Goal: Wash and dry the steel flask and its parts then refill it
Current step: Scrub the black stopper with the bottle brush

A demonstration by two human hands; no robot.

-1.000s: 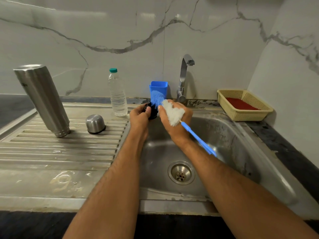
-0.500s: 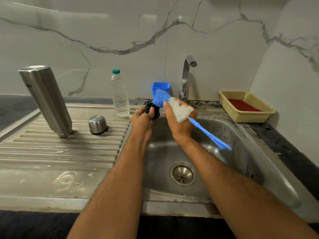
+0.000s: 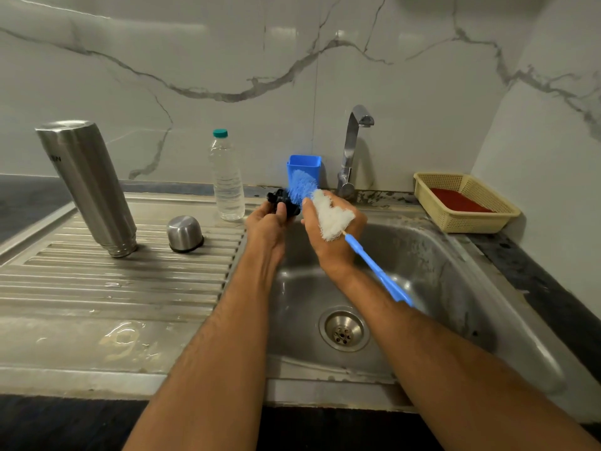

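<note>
The steel flask (image 3: 87, 187) stands upside down on the ribbed draining board, with its steel cup lid (image 3: 184, 233) upside down beside it. Over the sink's left rim my left hand (image 3: 268, 224) grips the black stopper (image 3: 282, 201). My right hand (image 3: 335, 236) holds a bottle brush (image 3: 331, 216) by its white bristle section. The brush's blue tip presses on the stopper, and its blue handle sticks out to the lower right over the basin.
A clear water bottle (image 3: 227, 180) with a green cap stands at the back of the draining board. A blue holder (image 3: 304, 166) and the tap (image 3: 353, 148) are behind the sink (image 3: 439, 281). A yellow basket (image 3: 465, 203) with a red item sits at the right.
The brush's blue tip has shifted back and forth against the stopper, and its handle has swung slightly. Both hands stay in the same place over the sink's rim.
</note>
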